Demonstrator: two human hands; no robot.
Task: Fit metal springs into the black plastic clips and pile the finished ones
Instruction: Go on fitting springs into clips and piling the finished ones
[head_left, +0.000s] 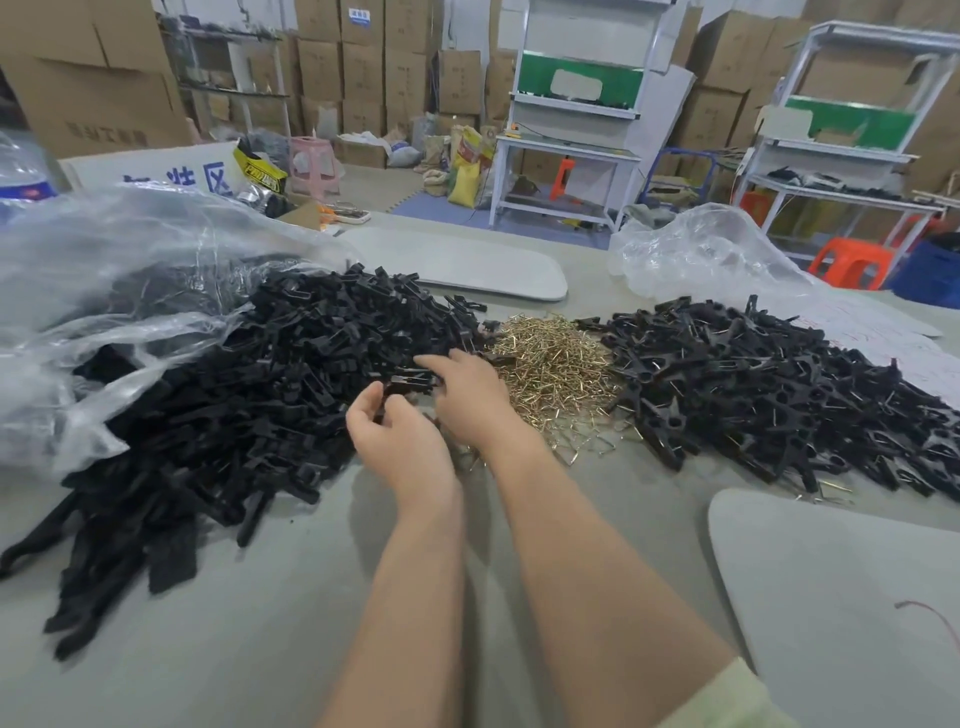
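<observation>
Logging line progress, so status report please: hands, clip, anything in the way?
Left hand pinches a black clip. Right hand at its far end, grip unclear. Brass springs just right, finished pile beyond. Nothing in the way.

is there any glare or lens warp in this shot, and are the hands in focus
Head view: wide-angle warp leans the white shelving at the right edge; soft glare streaks the clear plastic bag; light is even, with faint shadows on the table; the left hand, right hand and the black clip they hold are fairly sharp.
</observation>
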